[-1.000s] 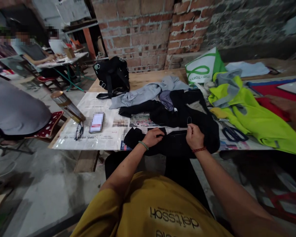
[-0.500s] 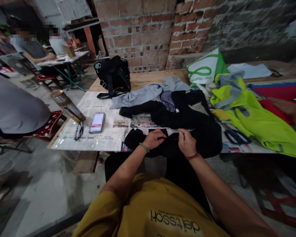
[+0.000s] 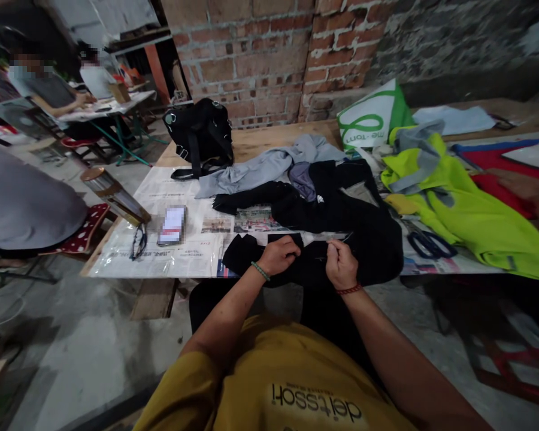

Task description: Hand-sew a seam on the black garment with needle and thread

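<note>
Presently, we find the black cloth (image 3: pixel 313 263) lying nine-to-three o'clock along the table (image 3: pixel 251 142). The left hand (image 3: pixel 278 255) grips it toward nine; toward three, the right hand (image 3: pixel 343 264) is pinched, on what we cannot tell.

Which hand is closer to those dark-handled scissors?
Right. The right hand is to the left of the scissors, with black cloth between; the left hand is farther left on that cloth.

"me-Tom" on white-green bag (image 3: pixel 372 120), "deitssori" on mustard shirt (image 3: pixel 269 374), newspaper (image 3: pixel 161 257) lettering illegible
</note>
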